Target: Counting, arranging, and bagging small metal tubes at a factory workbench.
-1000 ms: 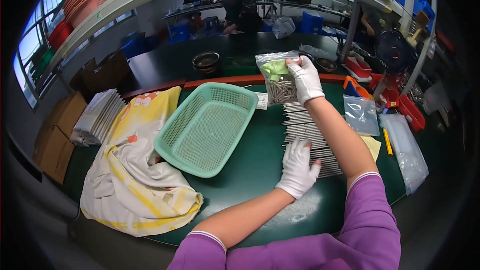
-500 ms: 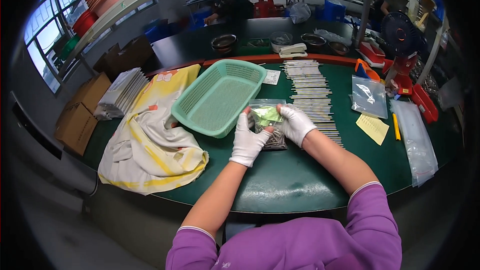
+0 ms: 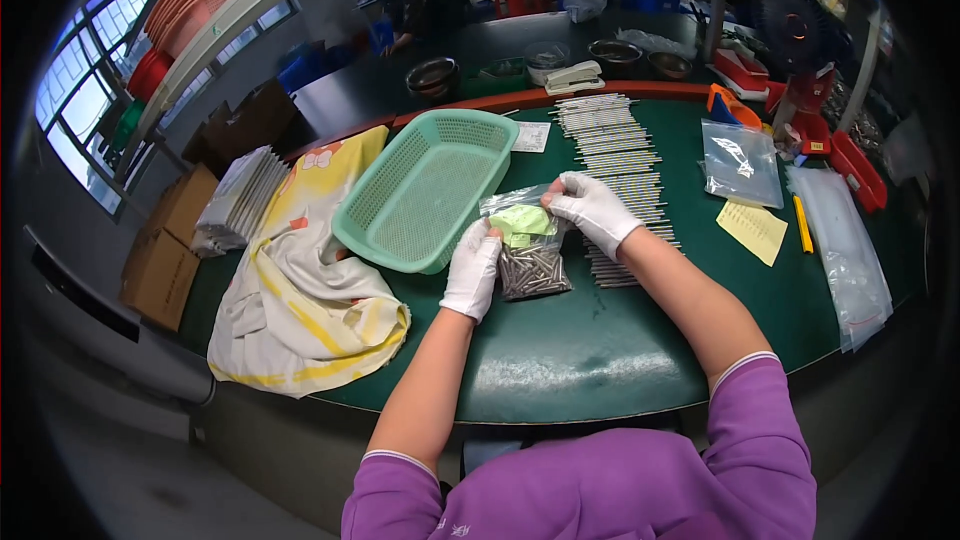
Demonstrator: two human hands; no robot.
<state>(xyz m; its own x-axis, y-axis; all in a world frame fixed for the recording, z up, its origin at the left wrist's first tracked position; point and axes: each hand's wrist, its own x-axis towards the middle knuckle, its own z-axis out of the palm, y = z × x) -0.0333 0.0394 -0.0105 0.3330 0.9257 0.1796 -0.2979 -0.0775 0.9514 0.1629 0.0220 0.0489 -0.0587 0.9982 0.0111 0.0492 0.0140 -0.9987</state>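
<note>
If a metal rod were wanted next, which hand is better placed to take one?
Probably the right hand: it pinches the plastic bag near its top, beside the metal rods. The left hand holds the bag's left side, farther away.

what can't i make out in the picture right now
All in the head view:
1) Left hand: most fingertips, hidden behind the clear bag.
2) Metal pieces in the bag: their count, too small and piled up.
3) Metal rods: some stretches, covered by the right hand and forearm.
4) Yellow note: its writing, too small to read.
</note>
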